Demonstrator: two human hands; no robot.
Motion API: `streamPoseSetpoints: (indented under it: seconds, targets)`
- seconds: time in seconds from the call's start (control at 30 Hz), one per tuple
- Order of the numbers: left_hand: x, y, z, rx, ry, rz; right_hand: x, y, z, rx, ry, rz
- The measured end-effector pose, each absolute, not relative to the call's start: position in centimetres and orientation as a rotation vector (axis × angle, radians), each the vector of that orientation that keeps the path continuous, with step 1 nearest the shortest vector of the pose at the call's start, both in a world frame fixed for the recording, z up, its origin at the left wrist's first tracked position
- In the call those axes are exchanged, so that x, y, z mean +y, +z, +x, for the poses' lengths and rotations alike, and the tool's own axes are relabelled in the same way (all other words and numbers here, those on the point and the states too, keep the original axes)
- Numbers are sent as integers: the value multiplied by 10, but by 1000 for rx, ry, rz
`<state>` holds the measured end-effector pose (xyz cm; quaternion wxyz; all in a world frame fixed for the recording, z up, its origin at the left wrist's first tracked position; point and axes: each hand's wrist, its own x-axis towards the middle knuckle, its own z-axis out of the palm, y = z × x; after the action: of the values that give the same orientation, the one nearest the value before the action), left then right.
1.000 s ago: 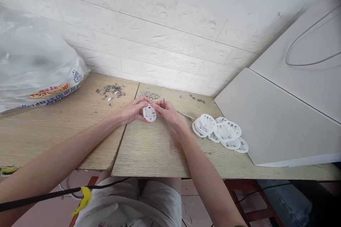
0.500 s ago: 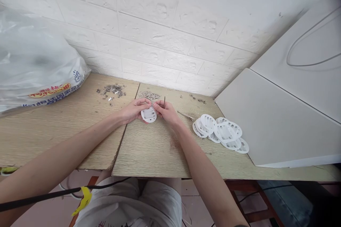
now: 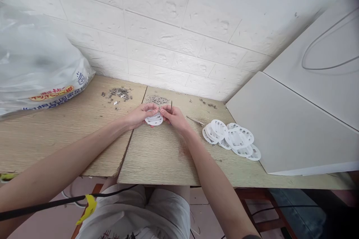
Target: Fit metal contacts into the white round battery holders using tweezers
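A round white plastic piece [image 3: 155, 118] with slots is pinched in my left hand [image 3: 141, 115], whose thumb lies over its upper left. My right hand [image 3: 173, 116] is closed at the piece's upper right edge, its fingertips near my left ones. A thin dark tool [image 3: 171, 105] sticks up from between my right fingers. Whether a small metal part is between the fingertips is too small to tell. Just behind the hands lies a heap of flat metal bits [image 3: 157, 99]. Another pile of small metal parts [image 3: 120, 93] sits to the left.
Several overlapping white round pieces [image 3: 239, 137] lie at the right, beside a pair of tweezers [image 3: 195, 120]. A large plastic bag [image 3: 42, 63] fills the left back. A white panel [image 3: 297, 130] stands at the right, a brick-patterned wall behind. A black cable [image 3: 64, 202] crosses below the table.
The white piece has tilted and moved slightly left and up, so it looks flatter. My right hand has shifted slightly left with the thin tool.
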<state>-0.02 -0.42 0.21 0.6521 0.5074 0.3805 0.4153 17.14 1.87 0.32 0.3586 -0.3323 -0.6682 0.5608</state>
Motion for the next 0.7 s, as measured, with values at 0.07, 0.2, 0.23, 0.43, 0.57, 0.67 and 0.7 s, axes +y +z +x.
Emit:
streamPoseSetpoints:
  seconds: [0.07,0.2,0.23,0.43,0.57,0.67,0.7]
  targets:
    - [-4,1,0,858,945,1152,19,3,171,-1730,1426,-874]
    - [-3,0,-1,860,954,1152,18,4,170,-1739,1354,-888]
    - [-3,1,-1,861,953,1153,18,4,170,-1745,1344,-883]
    - [-5,3,-1,861,930,1170,18,5,171,-1792,1354,-855]
    - [-5,3,0,873,957,1154,20,3,171,-1763,1344,-894]
    - [-4,4,1,911,1006,1132,22,2,173,-1728,1295,-985]
    - [-4,5,1,920,1021,1121,22,3,174,-1726,1269,-1017]
